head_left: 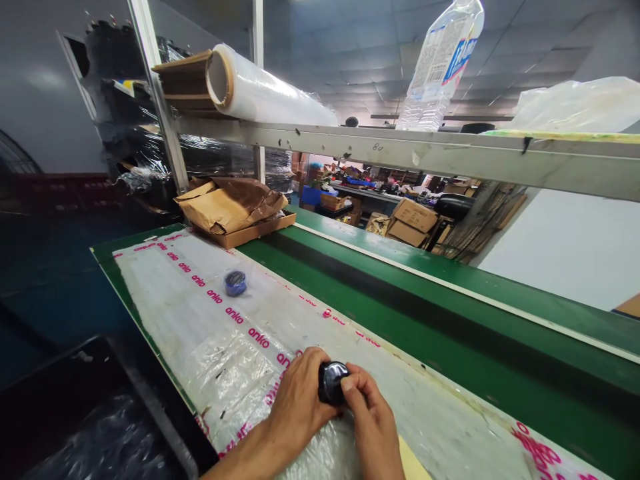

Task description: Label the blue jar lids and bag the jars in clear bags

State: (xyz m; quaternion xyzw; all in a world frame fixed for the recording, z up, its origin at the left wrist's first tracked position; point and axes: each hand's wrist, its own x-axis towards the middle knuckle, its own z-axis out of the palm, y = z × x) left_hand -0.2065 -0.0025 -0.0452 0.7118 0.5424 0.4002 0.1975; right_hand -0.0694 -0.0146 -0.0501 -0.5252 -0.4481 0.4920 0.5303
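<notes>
Near the front of the workbench, a small round black part with a glossy disc-like face (334, 383) is held between my two hands. My left hand (300, 393) wraps around its left side. On the other side, my right hand (367, 407) pinches the rim, its thumb lying on the shiny face. Beneath them spreads a clear plastic sheet with pink "anko" lettering (200, 327). Farther up the sheet sits a small blue and dark ring-shaped item (235, 283), apart from both hands. The exact kind of the black part cannot be made out.
A green conveyor belt (400, 307) runs along the right. At the far end lies a cardboard tray (265, 230) with crumpled brown paper (225, 203). Lower left stands a black bin (165, 427) with plastic inside. A shelf above carries a film roll (270, 90) and a bottle (440, 67).
</notes>
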